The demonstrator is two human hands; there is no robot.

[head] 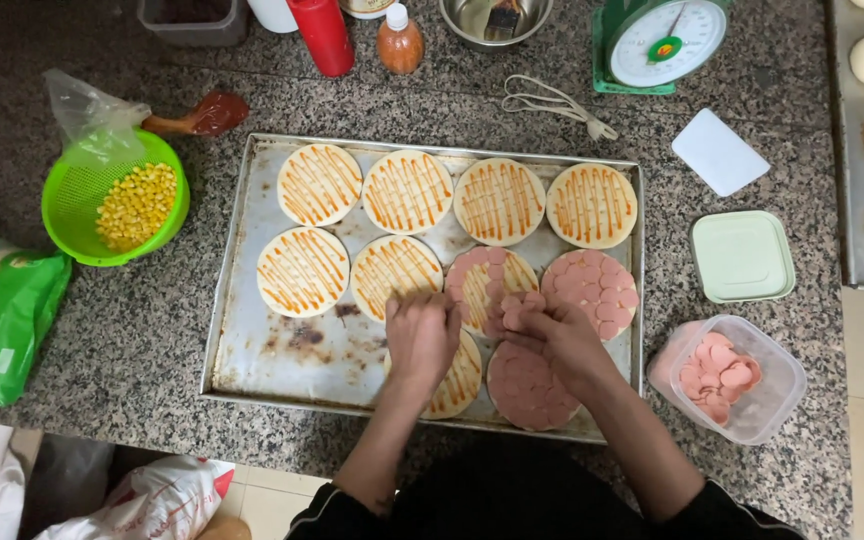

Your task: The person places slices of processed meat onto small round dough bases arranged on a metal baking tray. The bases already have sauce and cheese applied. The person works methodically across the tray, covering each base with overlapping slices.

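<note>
1. Looking down from the head view, I see a metal baking tray (252, 350) on a speckled stone counter (132, 340), carrying round dough bases striped with orange sauce.
2. Both hands are over the tray's front middle. The left hand (420, 335) is knuckles up, fingers curled down and bunched near the edge of a sauced base (395, 268); I cannot tell whether it grips anything.
3. The right hand (557, 340) has its fingertips pinched on a small stack of pink sausage slices (512, 312), held just above the half-covered base (487, 280).
4. That half-covered base lies just ahead of both sets of fingers, between the sauced base and a fully covered base (592, 290) to its right.
5. Another fully covered base (527, 395) sits under the right wrist; a sauced one (457, 385) under the left.
6. A clear tub of sausage slices (727, 375) stands right of the tray, its pale green lid (742, 255) behind it.
7. A green colander of corn kernels (117, 200) sits left of the tray, well apart from both hands.
</note>
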